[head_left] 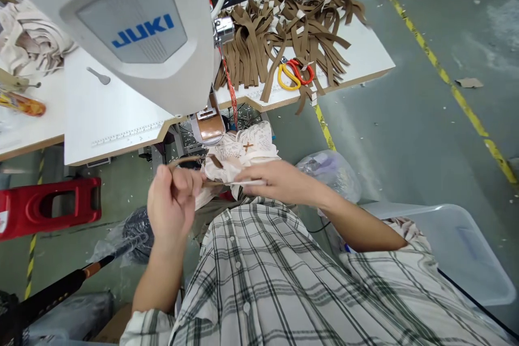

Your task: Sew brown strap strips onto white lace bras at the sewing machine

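Observation:
My left hand (172, 203) is closed round a brown fabric strap (187, 160), which loops up over the fingers and ends in a loose tip at the right. My right hand (279, 179) has its fingers pressed together over a thin white strip that lines up with the strap's lower run; whether the two are joined I cannot tell. Just beyond both hands, a white lace bra (259, 140) with a small brown bow lies bunched over my lap, below the sewing machine's curved metal arm (210, 125).
A JUKI sewing machine (133, 27) hangs over the white table (109, 111). Brown straps (247, 43) with white tags lie heaped at the right, with red and yellow scissors (288, 75) on them. A red plastic stool (77, 203) and a clear bin (458, 259) flank me.

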A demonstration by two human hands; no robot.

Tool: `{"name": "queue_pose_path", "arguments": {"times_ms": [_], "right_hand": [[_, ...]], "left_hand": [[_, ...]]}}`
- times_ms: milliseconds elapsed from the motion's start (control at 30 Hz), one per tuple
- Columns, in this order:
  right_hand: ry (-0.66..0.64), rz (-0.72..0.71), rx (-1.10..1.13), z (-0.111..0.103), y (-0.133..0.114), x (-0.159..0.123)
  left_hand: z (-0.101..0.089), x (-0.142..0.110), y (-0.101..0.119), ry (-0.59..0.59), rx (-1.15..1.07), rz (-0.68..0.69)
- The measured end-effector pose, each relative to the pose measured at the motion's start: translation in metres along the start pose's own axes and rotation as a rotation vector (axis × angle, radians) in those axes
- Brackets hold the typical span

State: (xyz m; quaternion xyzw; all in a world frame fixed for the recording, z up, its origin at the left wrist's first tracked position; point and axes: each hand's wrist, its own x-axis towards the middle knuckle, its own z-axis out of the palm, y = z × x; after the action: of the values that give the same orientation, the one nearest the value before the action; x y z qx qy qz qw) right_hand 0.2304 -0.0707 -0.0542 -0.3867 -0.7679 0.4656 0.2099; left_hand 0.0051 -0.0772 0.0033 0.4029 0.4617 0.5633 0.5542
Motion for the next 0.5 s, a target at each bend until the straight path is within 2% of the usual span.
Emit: {"name": "queue_pose_path", "arguments": {"times_ms": [67,100,133,167,233,300,333,400,500], "right_hand": [[-0.354,-0.048,0.279,0.008,-0.002,0.001],[-0.445,-0.064,0.437,0.014,-0.002,0.000],[-0.448,-0.054,0.601,0.021,-0.002,-0.002],[-0.362,-0.010,0.763,0.027,-0.002,-0.003],[-0.011,0.146,1.014,0.037,0.000,-0.007],[0.337,0.294,1.098,0.042,0.001,-0.009],[0.428,0.336,1.078,0.043,0.000,-0.010],[0.461,0.364,0.980,0.043,-0.003,-0.013],[0.431,0.321,0.836,0.038,-0.014,-0.025]], "left_hand": [[-0.012,0.020,-0.001,-0.024,0.154,-0.099],[-0.019,0.027,-0.005,-0.068,0.306,-0.139],[-0.027,0.030,-0.010,-0.116,0.487,-0.161],[-0.033,0.029,-0.018,-0.159,0.664,-0.163],[-0.043,0.013,-0.038,-0.215,0.857,-0.097],[-0.045,-0.013,-0.063,-0.312,0.738,-0.010],[-0.043,-0.027,-0.077,-0.387,0.680,0.057],[-0.038,-0.049,-0.108,-0.519,0.698,0.130],[-0.032,-0.055,-0.152,-0.298,0.795,0.169]]}}
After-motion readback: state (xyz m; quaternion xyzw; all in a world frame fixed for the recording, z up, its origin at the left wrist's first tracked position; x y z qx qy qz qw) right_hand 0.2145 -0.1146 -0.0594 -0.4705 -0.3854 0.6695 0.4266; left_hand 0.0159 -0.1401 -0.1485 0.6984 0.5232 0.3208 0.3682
